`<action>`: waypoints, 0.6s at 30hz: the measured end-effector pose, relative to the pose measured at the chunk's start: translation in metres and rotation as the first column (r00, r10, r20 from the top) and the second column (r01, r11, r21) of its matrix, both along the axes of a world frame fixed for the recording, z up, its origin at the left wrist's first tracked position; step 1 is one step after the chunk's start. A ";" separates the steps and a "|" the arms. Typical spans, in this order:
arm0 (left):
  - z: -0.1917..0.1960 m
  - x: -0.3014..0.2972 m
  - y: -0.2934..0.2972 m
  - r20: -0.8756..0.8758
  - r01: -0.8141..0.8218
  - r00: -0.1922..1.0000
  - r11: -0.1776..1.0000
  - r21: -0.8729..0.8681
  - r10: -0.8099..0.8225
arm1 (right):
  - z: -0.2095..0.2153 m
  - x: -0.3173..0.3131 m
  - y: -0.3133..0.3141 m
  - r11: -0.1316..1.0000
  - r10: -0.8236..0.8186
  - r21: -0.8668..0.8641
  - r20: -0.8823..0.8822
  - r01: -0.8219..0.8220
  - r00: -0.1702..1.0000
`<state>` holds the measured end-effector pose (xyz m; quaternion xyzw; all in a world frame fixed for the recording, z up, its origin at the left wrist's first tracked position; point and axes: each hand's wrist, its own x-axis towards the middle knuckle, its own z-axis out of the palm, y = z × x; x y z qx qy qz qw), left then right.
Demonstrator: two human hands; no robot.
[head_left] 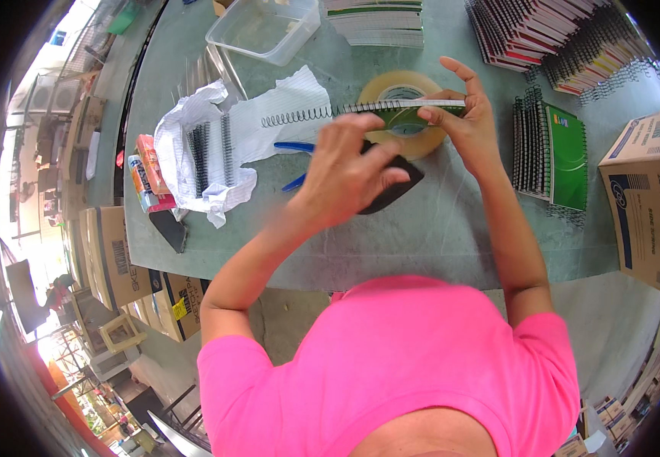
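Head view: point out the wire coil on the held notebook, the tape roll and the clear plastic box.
Wire coil (297,116), head view: on its free loops.
Tape roll (425,140), head view: on its lower right face.
Clear plastic box (278,56), head view: on its near corner.

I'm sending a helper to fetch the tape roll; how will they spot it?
On the grey-green table, find the spiral notebook held in the right hand. Partly hidden behind it is the tape roll, the only wide, translucent amber ring there.

A clear tub (292,43) sits at top; a cardboard box (644,204) at right.
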<state>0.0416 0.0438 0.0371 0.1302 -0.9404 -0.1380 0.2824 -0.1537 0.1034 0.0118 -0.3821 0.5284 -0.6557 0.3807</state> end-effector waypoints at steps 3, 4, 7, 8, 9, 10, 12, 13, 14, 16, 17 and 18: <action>0.020 -0.006 -0.023 -0.039 -0.189 0.982 0.981 -0.040 0.187 | -0.005 -0.002 0.005 0.998 0.058 0.031 -0.024 -0.057 0.998; 0.014 -0.006 -0.038 -0.051 -0.081 0.995 0.997 -0.006 0.081 | -0.004 -0.003 0.006 0.995 0.088 0.052 -0.074 -0.085 0.993; 0.008 -0.003 -0.047 0.000 -0.012 1.000 0.999 0.037 0.012 | -0.003 -0.006 0.008 0.990 0.143 0.035 -0.206 -0.139 0.968; 0.010 -0.002 -0.049 0.048 -0.048 0.998 0.998 0.027 0.047 | -0.002 -0.007 0.008 0.988 0.154 0.016 -0.247 -0.155 0.957; 0.013 -0.002 -0.049 0.094 -0.082 0.992 0.996 0.018 0.080 | -0.003 -0.007 0.008 0.988 0.153 0.015 -0.210 -0.153 0.966; 0.017 -0.003 -0.049 0.140 -0.116 0.984 0.993 0.007 0.114 | -0.003 -0.005 0.008 0.988 0.152 0.013 -0.174 -0.152 0.973; 0.020 -0.014 -0.042 -0.036 -0.097 0.995 0.995 -0.003 0.096 | -0.003 -0.004 0.007 0.988 0.157 0.016 -0.116 -0.156 0.981; 0.020 -0.018 -0.040 -0.124 -0.090 0.988 0.996 -0.010 0.088 | -0.004 -0.005 0.006 0.987 0.163 0.020 -0.095 -0.161 0.982; 0.018 -0.017 -0.043 -0.098 -0.066 0.993 0.997 -0.028 0.063 | -0.004 -0.005 0.006 0.986 0.168 0.024 -0.074 -0.167 0.983; 0.013 -0.013 -0.051 -0.047 -0.017 0.999 0.998 -0.063 0.014 | 0.000 -0.004 0.007 0.985 0.163 0.068 -0.114 -0.156 0.980; 0.014 -0.010 -0.053 -0.001 -0.040 0.999 0.998 -0.047 0.040 | 0.002 -0.003 0.008 0.985 0.160 0.090 -0.134 -0.149 0.978; 0.016 -0.008 -0.055 0.046 -0.059 0.997 0.998 -0.029 0.060 | 0.002 -0.003 0.008 0.984 0.168 0.084 -0.140 -0.157 0.976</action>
